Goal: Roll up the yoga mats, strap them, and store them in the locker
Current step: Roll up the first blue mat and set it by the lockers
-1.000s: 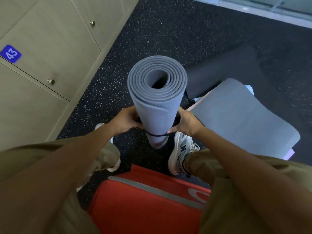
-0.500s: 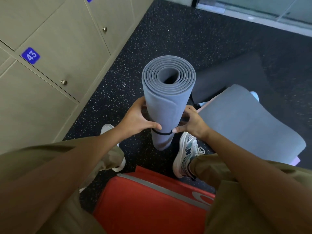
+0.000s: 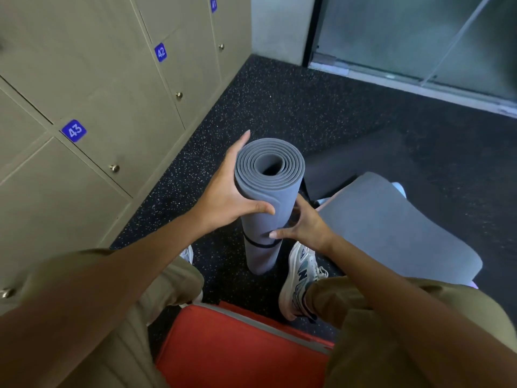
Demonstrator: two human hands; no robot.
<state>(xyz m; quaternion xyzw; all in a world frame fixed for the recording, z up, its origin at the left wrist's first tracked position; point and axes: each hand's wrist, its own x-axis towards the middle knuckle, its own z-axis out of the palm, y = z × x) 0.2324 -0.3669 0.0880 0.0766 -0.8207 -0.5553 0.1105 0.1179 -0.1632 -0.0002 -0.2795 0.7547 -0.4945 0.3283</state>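
The rolled grey foam yoga mat [image 3: 263, 208] stands upright on the dark speckled rubber floor [image 3: 293, 107], between the person's feet, with a thin black strap [image 3: 258, 244] looped round its lower part. The left hand [image 3: 226, 191] wraps the upper part of the roll, its grip holding the mat with the thumb across the front and the fingers reaching up behind the rim. The right hand [image 3: 305, 225] holds the roll lower down on its right side, thumb pressed just above the strap. Beige locker doors with blue number plates 41, 42 and 43 [image 3: 112, 88] line the left. A grey unrolled mat [image 3: 391, 228] lies to the right, and an orange cushion [image 3: 237, 351] sits near the legs.
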